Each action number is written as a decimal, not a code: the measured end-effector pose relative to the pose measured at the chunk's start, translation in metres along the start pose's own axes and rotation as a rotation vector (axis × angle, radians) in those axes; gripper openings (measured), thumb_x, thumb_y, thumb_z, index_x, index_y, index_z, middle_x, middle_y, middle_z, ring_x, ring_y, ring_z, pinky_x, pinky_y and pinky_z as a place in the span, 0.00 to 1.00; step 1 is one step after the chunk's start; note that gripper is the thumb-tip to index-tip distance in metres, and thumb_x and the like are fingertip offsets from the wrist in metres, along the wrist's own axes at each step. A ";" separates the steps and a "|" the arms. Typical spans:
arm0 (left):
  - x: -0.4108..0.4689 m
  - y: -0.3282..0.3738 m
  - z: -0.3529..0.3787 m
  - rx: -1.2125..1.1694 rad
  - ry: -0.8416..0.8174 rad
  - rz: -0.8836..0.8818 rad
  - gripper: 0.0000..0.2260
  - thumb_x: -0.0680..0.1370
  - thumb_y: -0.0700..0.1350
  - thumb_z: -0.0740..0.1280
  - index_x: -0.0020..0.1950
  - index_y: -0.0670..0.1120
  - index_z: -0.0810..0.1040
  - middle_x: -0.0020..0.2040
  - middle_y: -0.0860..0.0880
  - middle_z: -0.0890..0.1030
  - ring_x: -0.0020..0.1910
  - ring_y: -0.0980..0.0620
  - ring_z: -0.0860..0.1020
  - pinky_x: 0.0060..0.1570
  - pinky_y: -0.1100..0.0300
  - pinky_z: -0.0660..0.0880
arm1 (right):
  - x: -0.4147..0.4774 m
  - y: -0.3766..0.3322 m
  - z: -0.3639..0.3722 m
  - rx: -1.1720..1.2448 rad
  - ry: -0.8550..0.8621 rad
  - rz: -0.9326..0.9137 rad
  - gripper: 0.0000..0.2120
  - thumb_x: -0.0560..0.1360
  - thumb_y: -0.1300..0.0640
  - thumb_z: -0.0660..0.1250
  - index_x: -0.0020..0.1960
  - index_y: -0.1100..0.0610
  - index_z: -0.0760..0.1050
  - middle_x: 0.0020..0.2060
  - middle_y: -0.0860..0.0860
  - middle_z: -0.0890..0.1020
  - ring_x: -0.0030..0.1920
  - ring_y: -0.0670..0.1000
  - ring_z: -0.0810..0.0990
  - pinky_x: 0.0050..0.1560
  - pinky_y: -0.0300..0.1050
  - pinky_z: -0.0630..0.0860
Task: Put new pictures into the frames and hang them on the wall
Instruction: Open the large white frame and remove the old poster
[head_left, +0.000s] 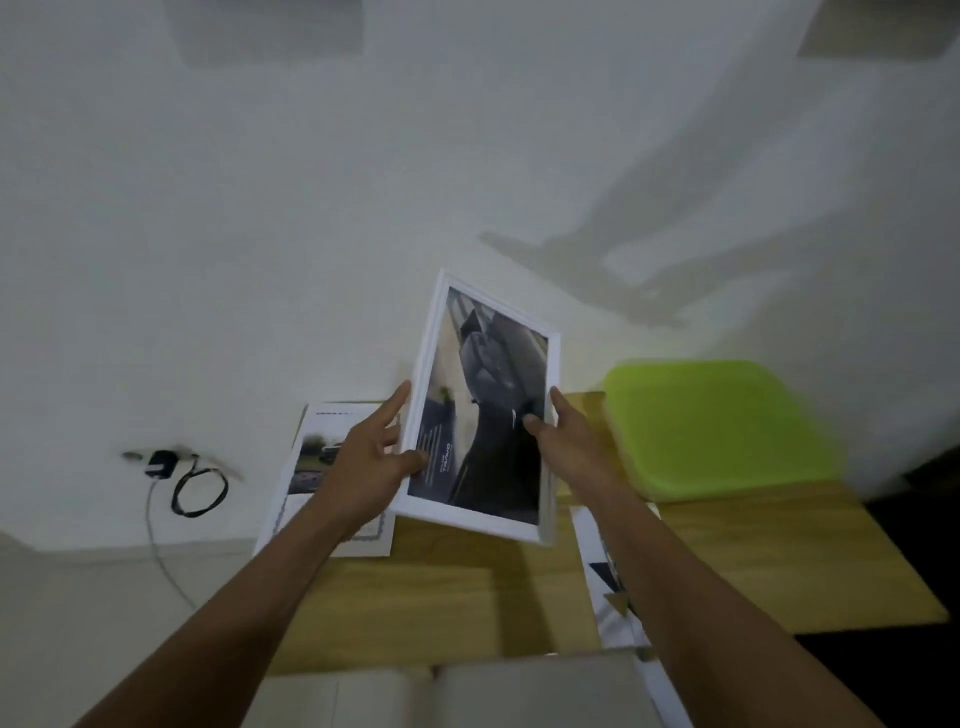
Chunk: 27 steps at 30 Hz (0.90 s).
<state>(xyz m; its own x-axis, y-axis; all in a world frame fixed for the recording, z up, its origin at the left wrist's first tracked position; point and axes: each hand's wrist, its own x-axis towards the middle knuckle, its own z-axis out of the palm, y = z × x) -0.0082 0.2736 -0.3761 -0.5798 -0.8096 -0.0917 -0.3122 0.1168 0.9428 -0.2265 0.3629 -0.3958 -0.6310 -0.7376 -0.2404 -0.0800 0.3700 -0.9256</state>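
Note:
A white picture frame (485, 374) with a dark picture behind its glass is held up in the air, tilted, in front of the white wall (311, 208). My left hand (371, 457) grips its lower left edge, thumb on the front. On the right edge, my right hand (563, 441) holds it with the thumb over the glass. A loose printed picture (311, 467) lies on the wooden table (441, 597) under my left arm. Another print (610, 582) lies partly under my right arm.
A green plastic tray (711, 426) sits at the table's back right, against the wall. A black charger with a looped cable (176, 478) hangs at a wall socket on the left. Something flat and pale, perhaps an open book (441, 691), lies at the near edge.

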 end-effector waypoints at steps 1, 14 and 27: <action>-0.004 -0.002 0.003 0.049 0.009 0.014 0.37 0.76 0.36 0.69 0.75 0.65 0.59 0.65 0.48 0.77 0.59 0.47 0.78 0.43 0.66 0.79 | -0.002 -0.003 0.007 -0.020 -0.035 -0.011 0.29 0.81 0.53 0.63 0.79 0.54 0.57 0.70 0.51 0.71 0.69 0.53 0.70 0.58 0.41 0.68; -0.031 0.006 0.069 0.084 -0.118 0.160 0.32 0.72 0.40 0.74 0.68 0.68 0.69 0.59 0.70 0.77 0.59 0.70 0.74 0.52 0.63 0.79 | -0.007 -0.018 0.017 0.408 -0.079 -0.014 0.18 0.78 0.46 0.66 0.67 0.47 0.70 0.49 0.52 0.80 0.46 0.53 0.82 0.40 0.52 0.82; 0.029 -0.053 0.046 0.246 0.064 -0.339 0.33 0.79 0.47 0.67 0.79 0.49 0.53 0.74 0.45 0.66 0.72 0.43 0.67 0.69 0.49 0.66 | 0.011 0.060 -0.004 0.404 0.160 0.045 0.19 0.83 0.61 0.59 0.73 0.51 0.70 0.50 0.39 0.81 0.42 0.35 0.82 0.42 0.27 0.77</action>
<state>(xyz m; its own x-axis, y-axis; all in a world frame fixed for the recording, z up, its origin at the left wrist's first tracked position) -0.0430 0.2706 -0.4440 -0.3680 -0.8591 -0.3558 -0.6519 -0.0345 0.7575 -0.2412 0.3786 -0.4528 -0.7411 -0.6171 -0.2643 0.2390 0.1254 -0.9629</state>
